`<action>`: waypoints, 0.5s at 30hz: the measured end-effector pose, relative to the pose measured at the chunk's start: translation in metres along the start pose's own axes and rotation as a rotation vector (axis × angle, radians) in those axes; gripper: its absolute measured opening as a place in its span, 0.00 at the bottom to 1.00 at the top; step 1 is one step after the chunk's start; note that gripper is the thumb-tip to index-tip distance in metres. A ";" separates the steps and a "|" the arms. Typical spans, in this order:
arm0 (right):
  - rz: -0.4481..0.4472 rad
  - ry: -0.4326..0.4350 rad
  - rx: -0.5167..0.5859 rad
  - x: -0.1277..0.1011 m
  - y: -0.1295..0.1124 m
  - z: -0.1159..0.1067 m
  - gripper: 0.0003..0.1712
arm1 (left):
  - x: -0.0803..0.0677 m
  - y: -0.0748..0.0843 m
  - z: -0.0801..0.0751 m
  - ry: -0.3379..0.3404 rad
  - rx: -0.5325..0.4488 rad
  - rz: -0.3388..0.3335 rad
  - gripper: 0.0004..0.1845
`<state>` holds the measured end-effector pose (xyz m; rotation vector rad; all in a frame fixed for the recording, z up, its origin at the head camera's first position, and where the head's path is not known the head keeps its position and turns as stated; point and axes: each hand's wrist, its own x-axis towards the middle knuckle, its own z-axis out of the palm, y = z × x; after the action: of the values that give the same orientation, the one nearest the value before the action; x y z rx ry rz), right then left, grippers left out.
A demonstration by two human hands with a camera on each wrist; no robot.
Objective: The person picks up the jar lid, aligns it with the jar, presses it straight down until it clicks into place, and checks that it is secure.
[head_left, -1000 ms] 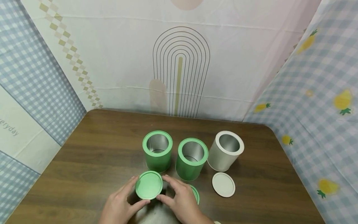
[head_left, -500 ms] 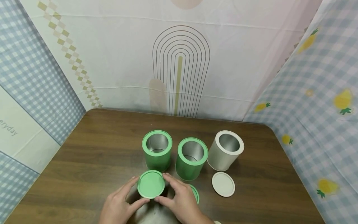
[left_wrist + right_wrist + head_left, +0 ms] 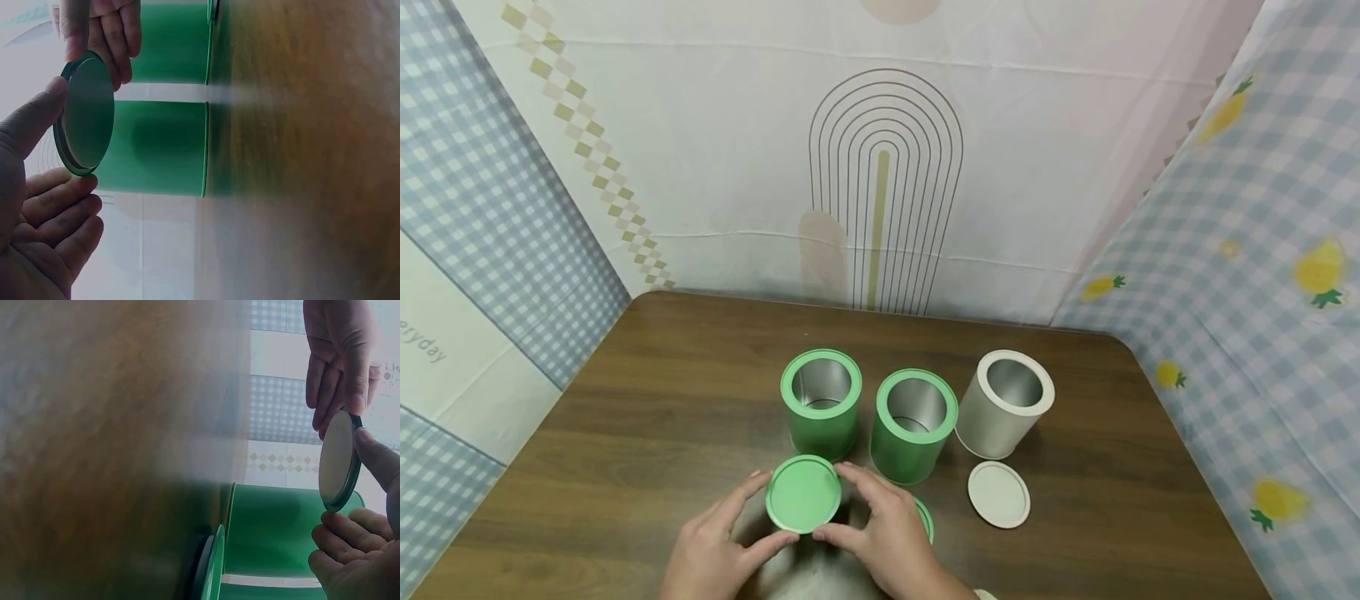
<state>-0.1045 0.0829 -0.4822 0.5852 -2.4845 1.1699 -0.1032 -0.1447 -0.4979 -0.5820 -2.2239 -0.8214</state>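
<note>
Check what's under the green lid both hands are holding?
The green lid is held above the table by the left hand and right hand; its underside is bare metal. The tabletop directly beneath is mostly hidden.

Three open cylindrical metal tins are counted on the brown wooden table [image 3: 647, 392]: two green ones [image 3: 822, 402] [image 3: 915, 424] and one white one [image 3: 1006, 402]. Three round metal lids are counted as well: two green [image 3: 803, 493] [image 3: 925, 519] and one white [image 3: 998, 494]. Two hands [image 3: 715, 546] [image 3: 891, 537] are seen.
</note>
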 end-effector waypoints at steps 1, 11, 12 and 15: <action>-0.002 0.005 -0.001 0.000 0.000 0.000 0.40 | 0.000 0.000 0.000 0.004 -0.003 0.003 0.39; -0.020 0.058 -0.023 0.002 -0.003 -0.001 0.40 | 0.001 0.000 0.003 0.020 0.000 0.004 0.38; -0.021 0.060 -0.022 0.002 -0.004 -0.001 0.40 | 0.001 0.000 0.003 0.027 0.000 0.007 0.38; -0.023 0.066 -0.023 0.003 -0.004 -0.001 0.40 | 0.001 0.000 0.004 0.038 0.000 0.011 0.38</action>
<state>-0.1048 0.0809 -0.4780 0.5581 -2.4259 1.1328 -0.1053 -0.1415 -0.4992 -0.5736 -2.1847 -0.8202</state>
